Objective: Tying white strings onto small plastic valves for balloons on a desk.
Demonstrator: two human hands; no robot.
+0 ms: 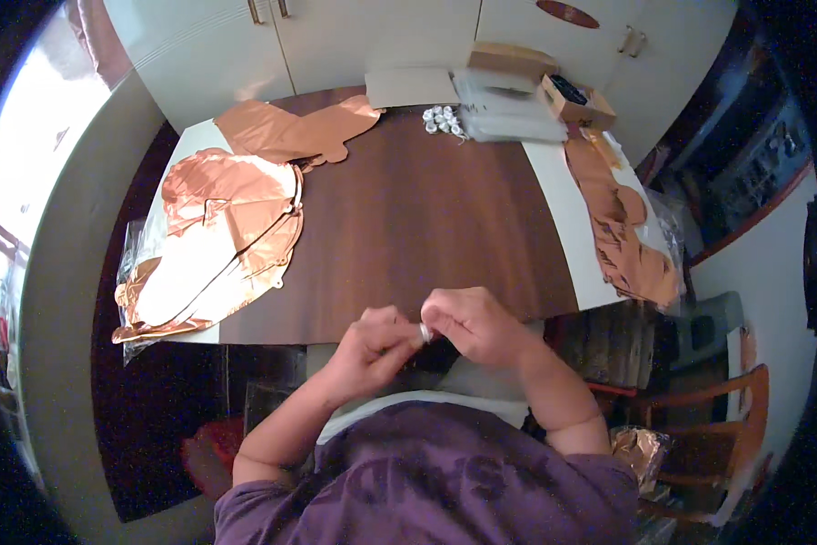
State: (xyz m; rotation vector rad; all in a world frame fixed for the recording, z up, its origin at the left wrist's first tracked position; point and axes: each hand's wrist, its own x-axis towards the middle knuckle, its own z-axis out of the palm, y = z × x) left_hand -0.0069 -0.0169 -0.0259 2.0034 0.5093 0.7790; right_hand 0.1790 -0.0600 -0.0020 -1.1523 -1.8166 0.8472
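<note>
Close to my body, at the table's near edge, both hands meet around a small white roll (425, 333), which looks like ribbon or string. My left hand (372, 352) pinches it between thumb and fingers from the left. My right hand (474, 325) is closed at its other side, fingers curled in; they partly hide the roll. At the back of the table sits a cluster of similar white rolls (443, 120). On the left lies a pile of flat, shiny copper foil balloons (236, 195).
Another flat copper foil balloon (281, 130) lies at the back left, more foil balloons (613, 218) on the right. Clear plastic bags (508, 107), an open cardboard box (583, 100) and a flat cardboard piece (412, 88) stand at the back. A wooden chair (744, 427) is at my right.
</note>
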